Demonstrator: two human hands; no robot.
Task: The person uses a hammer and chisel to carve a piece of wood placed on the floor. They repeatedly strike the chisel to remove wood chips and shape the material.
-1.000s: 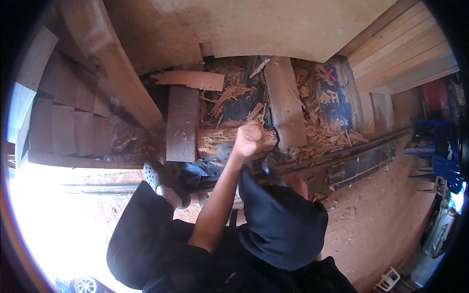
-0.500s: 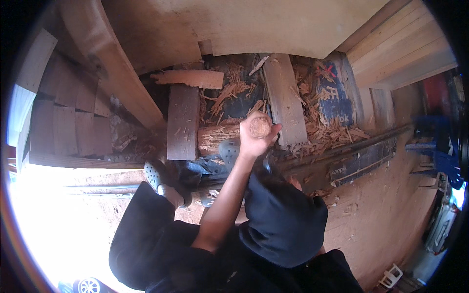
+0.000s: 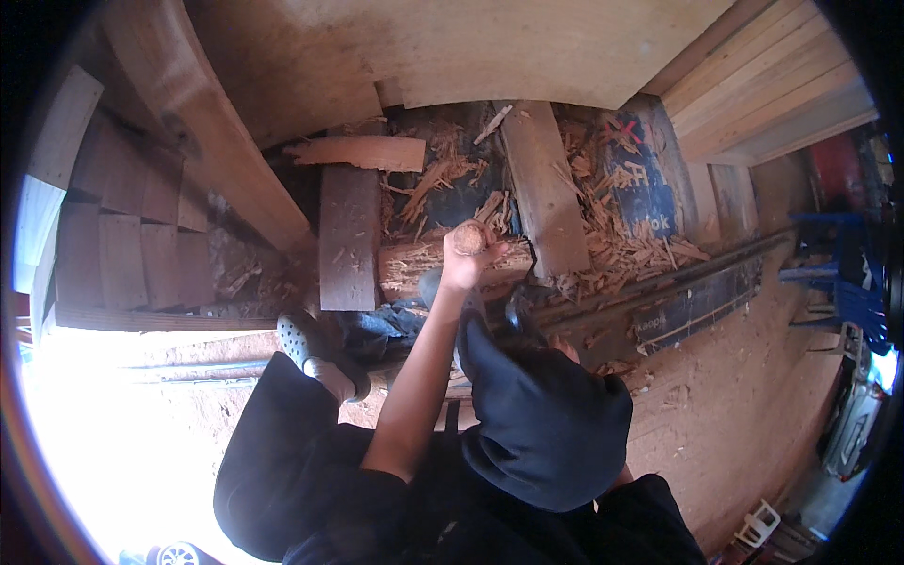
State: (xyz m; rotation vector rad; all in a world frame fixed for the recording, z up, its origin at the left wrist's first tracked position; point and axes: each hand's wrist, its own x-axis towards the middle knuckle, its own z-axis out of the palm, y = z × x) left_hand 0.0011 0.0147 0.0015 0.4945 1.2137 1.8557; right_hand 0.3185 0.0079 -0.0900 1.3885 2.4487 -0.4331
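My left hand [image 3: 463, 259] is closed around a round piece of wood [image 3: 469, 237], seen end-on, above a splintered, chipped length of wood [image 3: 405, 266] that lies crosswise between two boards [image 3: 347, 240] [image 3: 548, 198]. My right hand [image 3: 563, 348] is mostly hidden behind my dark-clad right leg, near a dark object [image 3: 520, 311] that I cannot make out clearly; its fingers are hidden. Wood chips [image 3: 612, 254] and splinters lie around the boards. A grey perforated clog [image 3: 297, 341] is on my left foot.
Plywood [image 3: 546, 47] spans the top; a long beam [image 3: 235, 160] slants at left beside stepped planks [image 3: 122, 264]. Wooden boards [image 3: 753, 85] stand at upper right. Metal rails [image 3: 702, 268] run across at right. Blue plastic chairs [image 3: 838, 282] and a white plastic item [image 3: 758, 523] are at the right edge.
My left hand, holding the round wood, shifted up and right half a second ago and is now back to the left. The view has shifted slightly.
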